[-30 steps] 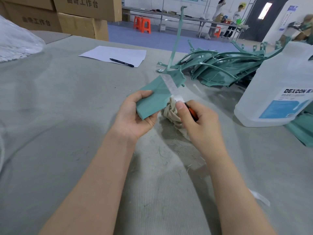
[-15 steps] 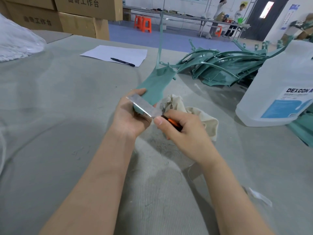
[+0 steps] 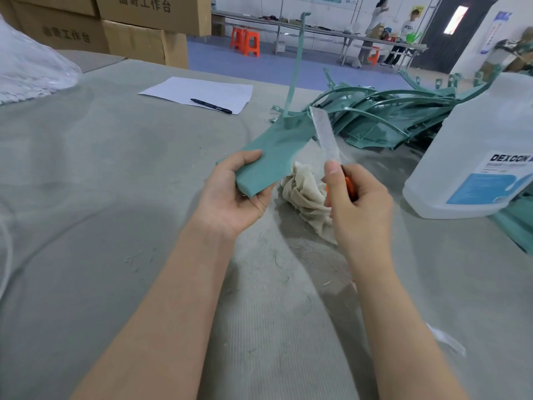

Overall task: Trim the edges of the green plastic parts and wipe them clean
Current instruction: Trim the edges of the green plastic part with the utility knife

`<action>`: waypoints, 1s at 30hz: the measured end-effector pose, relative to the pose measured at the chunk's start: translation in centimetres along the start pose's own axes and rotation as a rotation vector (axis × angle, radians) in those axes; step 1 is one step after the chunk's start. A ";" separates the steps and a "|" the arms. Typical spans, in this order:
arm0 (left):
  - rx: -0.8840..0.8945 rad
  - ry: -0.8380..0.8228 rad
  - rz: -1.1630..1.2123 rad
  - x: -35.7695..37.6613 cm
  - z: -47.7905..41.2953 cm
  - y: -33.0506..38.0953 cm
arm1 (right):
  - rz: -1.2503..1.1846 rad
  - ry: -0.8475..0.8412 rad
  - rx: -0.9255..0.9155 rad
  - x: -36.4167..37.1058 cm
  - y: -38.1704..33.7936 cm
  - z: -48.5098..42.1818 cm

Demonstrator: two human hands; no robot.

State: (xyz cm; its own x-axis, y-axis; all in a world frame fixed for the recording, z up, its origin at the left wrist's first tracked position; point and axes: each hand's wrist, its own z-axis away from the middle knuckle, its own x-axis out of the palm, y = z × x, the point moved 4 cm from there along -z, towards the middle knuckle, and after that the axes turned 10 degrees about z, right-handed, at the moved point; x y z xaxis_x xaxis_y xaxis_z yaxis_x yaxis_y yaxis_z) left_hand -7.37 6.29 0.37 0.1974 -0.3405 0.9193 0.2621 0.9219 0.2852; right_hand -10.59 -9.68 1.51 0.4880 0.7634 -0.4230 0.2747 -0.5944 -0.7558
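Observation:
My left hand (image 3: 233, 197) grips the flat lower end of a green plastic part (image 3: 274, 151), whose thin stem rises straight up behind it. My right hand (image 3: 357, 203) holds an orange-handled knife (image 3: 326, 137); its long blade points up and away, just right of the part and apart from its edge. A crumpled beige cloth (image 3: 305, 194) lies on the table between my hands.
A heap of green plastic parts (image 3: 383, 116) lies at the back right. A large white DEXCON jug (image 3: 484, 157) stands at the right. Paper (image 3: 199, 92) with a black pen (image 3: 210, 105) lies further back, cardboard boxes (image 3: 144, 30) behind. Shavings dot the grey table (image 3: 86, 197).
The knife blade lay across the part's near end by my left hand half a second ago; it now points upward on the part's right side. The part has tilted back to the right.

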 end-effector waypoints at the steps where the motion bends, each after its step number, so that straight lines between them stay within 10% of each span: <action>1: 0.002 0.000 0.006 0.0 0.0 0.0 | 0.022 -0.012 -0.013 0.2 -0.1 0.2; 18: -0.038 -0.031 0.041 0.4 0.7 0.0 | -0.094 -0.297 -0.085 1.7 -1.2 0.9; 30: -0.049 -0.025 -0.067 0.6 0.8 -0.4 | 0.068 0.095 -0.003 -1.0 0.2 -0.2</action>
State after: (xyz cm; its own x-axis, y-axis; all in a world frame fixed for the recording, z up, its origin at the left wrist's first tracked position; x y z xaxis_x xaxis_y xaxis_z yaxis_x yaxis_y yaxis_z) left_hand -8.12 5.83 0.97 0.1544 -0.3961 0.9051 0.3197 0.8869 0.3335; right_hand -10.83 -10.58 1.86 0.5823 0.6939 -0.4236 0.2405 -0.6447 -0.7256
